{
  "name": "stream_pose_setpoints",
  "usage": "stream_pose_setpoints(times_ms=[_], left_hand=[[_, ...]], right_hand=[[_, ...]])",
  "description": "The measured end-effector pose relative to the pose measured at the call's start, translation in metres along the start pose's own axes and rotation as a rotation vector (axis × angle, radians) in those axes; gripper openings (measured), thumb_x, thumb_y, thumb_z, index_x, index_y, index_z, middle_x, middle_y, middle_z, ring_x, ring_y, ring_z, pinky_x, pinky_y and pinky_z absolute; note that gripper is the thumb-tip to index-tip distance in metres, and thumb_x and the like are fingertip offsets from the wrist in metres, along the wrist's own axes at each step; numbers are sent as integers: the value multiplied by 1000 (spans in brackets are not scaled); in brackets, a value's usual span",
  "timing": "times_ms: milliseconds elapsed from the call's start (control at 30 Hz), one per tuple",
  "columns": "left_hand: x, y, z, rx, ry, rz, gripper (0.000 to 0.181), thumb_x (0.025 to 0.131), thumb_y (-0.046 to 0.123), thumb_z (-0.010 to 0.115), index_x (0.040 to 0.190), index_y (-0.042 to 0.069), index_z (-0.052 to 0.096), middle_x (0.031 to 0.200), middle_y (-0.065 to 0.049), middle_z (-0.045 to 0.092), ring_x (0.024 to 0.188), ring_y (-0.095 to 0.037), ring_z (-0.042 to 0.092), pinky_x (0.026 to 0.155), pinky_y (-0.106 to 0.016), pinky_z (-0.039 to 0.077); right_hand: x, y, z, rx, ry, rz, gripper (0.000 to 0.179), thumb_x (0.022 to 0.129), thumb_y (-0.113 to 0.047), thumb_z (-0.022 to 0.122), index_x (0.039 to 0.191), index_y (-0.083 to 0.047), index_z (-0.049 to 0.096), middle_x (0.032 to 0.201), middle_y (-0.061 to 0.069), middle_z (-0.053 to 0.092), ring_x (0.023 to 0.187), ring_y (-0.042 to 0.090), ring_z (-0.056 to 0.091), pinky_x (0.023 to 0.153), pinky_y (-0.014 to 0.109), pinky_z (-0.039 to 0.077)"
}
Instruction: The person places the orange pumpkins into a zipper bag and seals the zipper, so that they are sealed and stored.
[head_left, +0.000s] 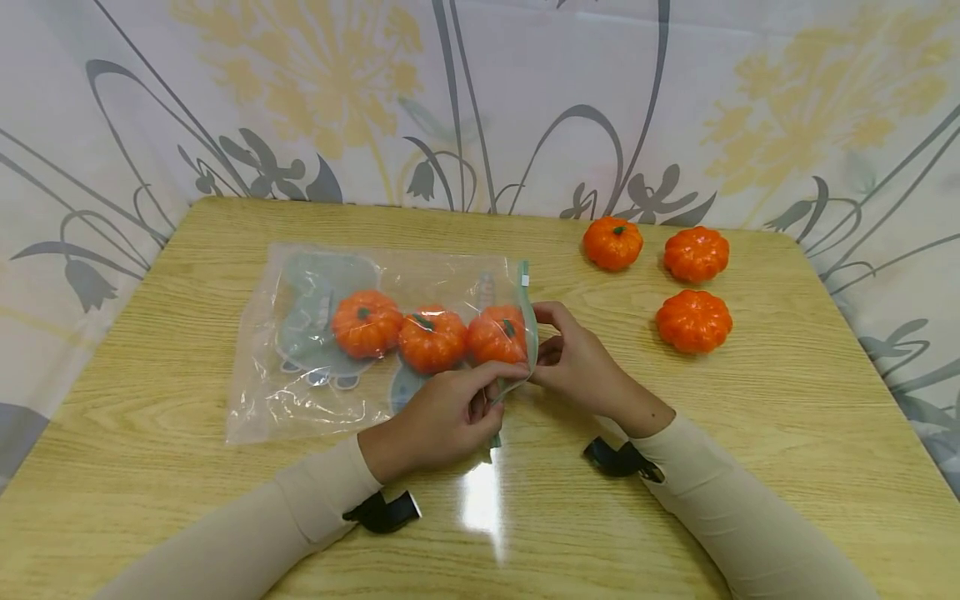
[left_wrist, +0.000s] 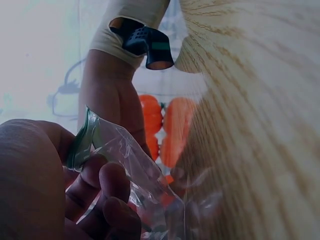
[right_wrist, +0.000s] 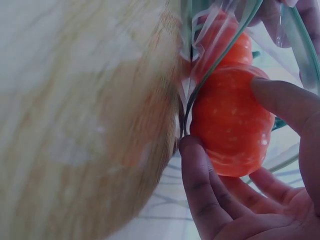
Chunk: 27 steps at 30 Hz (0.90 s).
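Observation:
A clear zip-top bag [head_left: 255,358] with a green zip strip and printed shapes lies flat, its mouth toward the right. Two orange toy pumpkins sit in its middle, and a third toy pumpkin [right_wrist: 232,120] is just inside the mouth. My left hand [head_left: 442,421] pinches the near side of the mouth at the zip strip [left_wrist: 80,140], holding it raised. My right hand [head_left: 573,367] is at the opening, thumb on the third pumpkin and other fingers curled around its outer side. One right fingertip [right_wrist: 190,145] is right at the bag's rim.
Three more orange pumpkins, among them one at the back [head_left: 612,243], stand on the right of the wooden table [head_left: 787,467]. A patterned cloth [head_left: 480,100] hangs behind the table's far edge. Black wrist mounts [head_left: 386,512] sit under both sleeves.

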<state>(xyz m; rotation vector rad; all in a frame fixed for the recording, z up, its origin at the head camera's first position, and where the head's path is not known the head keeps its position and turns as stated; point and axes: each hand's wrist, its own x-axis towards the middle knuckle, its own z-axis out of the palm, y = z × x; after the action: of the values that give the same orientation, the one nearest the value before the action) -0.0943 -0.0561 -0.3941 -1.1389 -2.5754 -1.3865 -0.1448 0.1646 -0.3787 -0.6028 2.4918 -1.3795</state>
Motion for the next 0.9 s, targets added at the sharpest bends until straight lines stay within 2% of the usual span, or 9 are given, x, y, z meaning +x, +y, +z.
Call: stream_pose_setpoints(times_ms=[300,600,800,900], left_hand=[[0,0,0,-8,-6,10,39,91,4,59,130,10,59,79,4,54,64,0,46,60,-17,45],[1,1,0,-15,-11,-5,37,92,5,57,128,10,61,80,5,52,62,-1,45,58,-17,44],[1,2,-1,-16,-28,-28,37,92,5,57,129,9,61,80,5,53,62,-1,45,57,-18,43],[1,1,-1,-10,-30,-28,37,92,5,58,129,10,61,81,5,54,61,-1,45,57,-18,44]], right_hand=[[1,-1,-1,34,6,20,70,86,-3,75,146,-7,41,143,20,49,96,27,69,79,25,56],[0,-1,0,50,-29,-8,66,89,-4,73,148,-6,42,142,18,52,103,30,70,88,33,57],[-1,-1,0,133,-33,3,59,90,1,69,142,-3,40,146,20,49,105,31,69,87,26,56],[0,-1,0,134,-23,19,57,91,1,69,140,-3,41,144,20,48,104,31,69,87,24,55]])
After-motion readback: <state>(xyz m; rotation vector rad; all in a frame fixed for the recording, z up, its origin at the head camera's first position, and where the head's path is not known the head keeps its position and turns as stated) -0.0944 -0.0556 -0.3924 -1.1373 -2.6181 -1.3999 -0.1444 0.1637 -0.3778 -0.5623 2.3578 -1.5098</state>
